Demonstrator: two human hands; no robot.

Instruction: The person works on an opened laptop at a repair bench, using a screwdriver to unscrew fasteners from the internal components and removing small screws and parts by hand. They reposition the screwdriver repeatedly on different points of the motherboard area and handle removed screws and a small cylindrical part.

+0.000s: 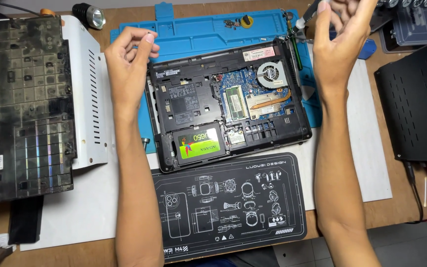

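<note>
- Left hand [129, 59] raised over the far left corner of the opened black laptop base [226, 106], fingers curled in, thumb and forefinger pinched together; too small to tell whether anything sits between them.
- Right hand [342, 37] lifted above the far right corner of the laptop base, fingers closed around a slim grey-tipped screwdriver [306, 17], tip angled down and to the left.
- Laptop base lying bottom-up on a blue silicone repair mat [198, 29], cover off, blue circuit board, round grey fan [271, 74] and copper heat pipe exposed.
- Flat black drive with a green label [199, 143] seated in the near bay of the laptop base.
- Black rectangular mat with white line drawings [228, 202] just in front of the laptop base, touching its near edge.
- Dusty black plastic panel [23, 109] far left on the surface, resting over a white vented metal cover [87, 94].
- Small silver torch [89, 15] at the far edge.
- Black perforated metal box [416, 104] at the right.
</note>
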